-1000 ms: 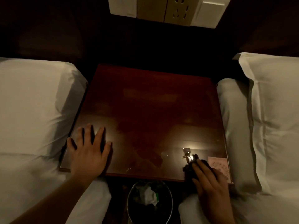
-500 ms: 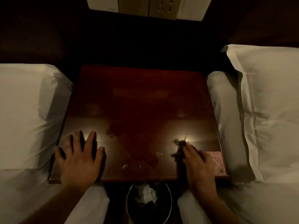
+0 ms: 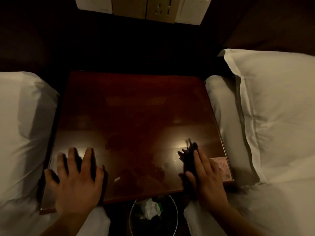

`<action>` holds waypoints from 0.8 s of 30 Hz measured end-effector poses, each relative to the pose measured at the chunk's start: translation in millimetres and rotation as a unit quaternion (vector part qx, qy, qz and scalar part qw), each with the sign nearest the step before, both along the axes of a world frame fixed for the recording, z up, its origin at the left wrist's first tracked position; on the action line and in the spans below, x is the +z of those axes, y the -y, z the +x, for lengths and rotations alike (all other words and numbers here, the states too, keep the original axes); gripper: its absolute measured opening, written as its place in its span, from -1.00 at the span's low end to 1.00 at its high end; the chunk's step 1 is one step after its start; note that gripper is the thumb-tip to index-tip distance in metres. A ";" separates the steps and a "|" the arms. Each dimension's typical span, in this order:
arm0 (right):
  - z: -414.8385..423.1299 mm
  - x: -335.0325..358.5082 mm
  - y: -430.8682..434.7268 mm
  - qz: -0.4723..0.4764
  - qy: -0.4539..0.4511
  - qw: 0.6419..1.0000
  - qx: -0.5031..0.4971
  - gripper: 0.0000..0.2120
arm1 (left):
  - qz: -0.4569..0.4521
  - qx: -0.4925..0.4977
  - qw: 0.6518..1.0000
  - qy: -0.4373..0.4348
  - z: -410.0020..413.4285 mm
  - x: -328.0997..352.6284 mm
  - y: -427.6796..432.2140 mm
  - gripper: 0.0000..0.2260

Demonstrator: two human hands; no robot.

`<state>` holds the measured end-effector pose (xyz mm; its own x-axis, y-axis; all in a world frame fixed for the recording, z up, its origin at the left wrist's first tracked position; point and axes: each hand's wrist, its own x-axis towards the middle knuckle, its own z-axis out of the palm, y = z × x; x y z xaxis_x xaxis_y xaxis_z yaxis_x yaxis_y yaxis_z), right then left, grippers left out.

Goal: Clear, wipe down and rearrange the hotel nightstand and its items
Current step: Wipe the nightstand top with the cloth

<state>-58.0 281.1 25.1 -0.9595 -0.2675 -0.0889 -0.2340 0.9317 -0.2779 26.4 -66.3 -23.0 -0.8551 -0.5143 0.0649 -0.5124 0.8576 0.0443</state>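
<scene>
Two hands lie on the nightstand: the left hand flat at 7 o'clock with fingers spread, holding nothing, and the right hand at 4 o'clock, fingers straight and close together, pressing a dark cloth onto the wood. Wiping looks to be the step in hand, with only a card on the top, at the 4 o'clock corner just beside the right hand. Next, the cloth probably needs to sweep toward 9 and 12 o'clock across the blotches at the centre, and the card needs lifting so its corner gets wiped.
</scene>
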 end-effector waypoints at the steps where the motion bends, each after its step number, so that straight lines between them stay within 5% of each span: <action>1: -12.5 -0.2 -2.1 0.025 -0.015 0.999 0.027 -0.37 | -0.001 -0.001 1.000 0.001 0.1 -0.2 0.0 -0.41; 4: -91.0 -7.4 -4.7 0.072 -0.075 0.994 0.017 -0.39 | 0.004 0.009 1.000 0.005 0.3 -1.3 2.9 -0.42; 9: -181.8 -8.5 12.2 0.000 -0.088 0.990 -0.107 -0.50 | -0.001 0.020 1.000 -0.022 -1.6 -3.7 1.0 -0.41; 16: -27.7 -23.1 -20.2 -0.033 -0.066 0.980 0.186 -0.46 | 0.017 0.029 0.999 0.002 -2.5 4.0 -0.6 -0.42; 18: -53.4 -26.5 -33.9 -0.032 -0.088 0.986 0.136 -0.45 | 0.028 0.028 0.999 -0.013 -2.4 7.1 -1.3 -0.42; 21: -123.2 -14.3 -35.6 -0.006 -0.092 0.993 -0.068 -0.48 | 0.034 0.018 0.999 -0.025 -0.6 11.2 -6.6 -0.40; 24: -130.5 -15.5 -29.3 -0.024 -0.100 0.987 -0.125 -0.48 | 0.031 0.025 0.999 -0.015 -3.8 15.1 -7.7 -0.40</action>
